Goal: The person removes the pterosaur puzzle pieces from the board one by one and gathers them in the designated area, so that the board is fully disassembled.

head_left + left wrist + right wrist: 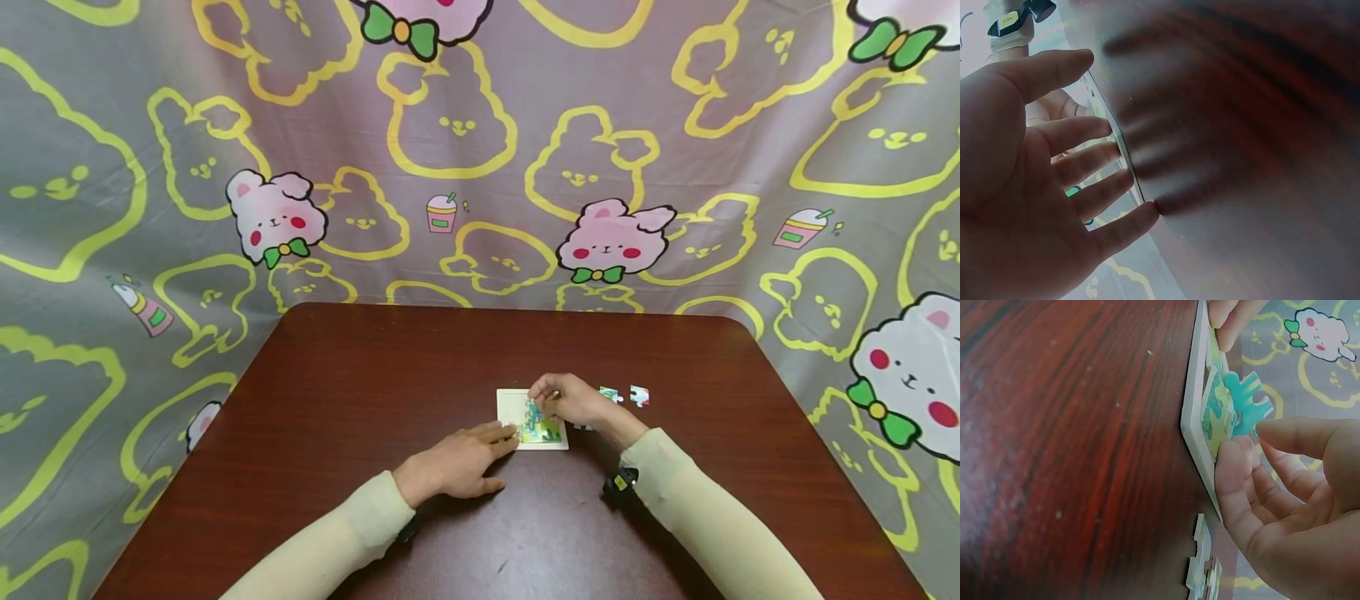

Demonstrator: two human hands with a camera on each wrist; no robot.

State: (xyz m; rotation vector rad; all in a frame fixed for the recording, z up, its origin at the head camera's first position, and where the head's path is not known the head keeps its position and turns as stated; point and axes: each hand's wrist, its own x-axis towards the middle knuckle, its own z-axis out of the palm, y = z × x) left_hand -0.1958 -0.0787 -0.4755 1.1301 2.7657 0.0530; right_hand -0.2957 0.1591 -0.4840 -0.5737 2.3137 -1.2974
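My left hand (463, 461) lay with its fingers spread, fingertips at the left edge of the tray (512, 407). The tray sat on the desk (375, 367), pale-rimmed and bare at its left, with a green-and-yellow picture (533, 430) toward its right. Over that, tilted, was the piece (1250, 403), pinched by the thumb and fingers of my right hand (576, 400); whether its lower edge touched the picture, I couldn't tell. I judged it light and stiff, smooth enough to slip, weakest at its knobs, so best held by opposite edges. It looked thin and teal, with paler streaks and a notched outline. Farther right lay loose pieces (639, 395), some partly behind my wrist.
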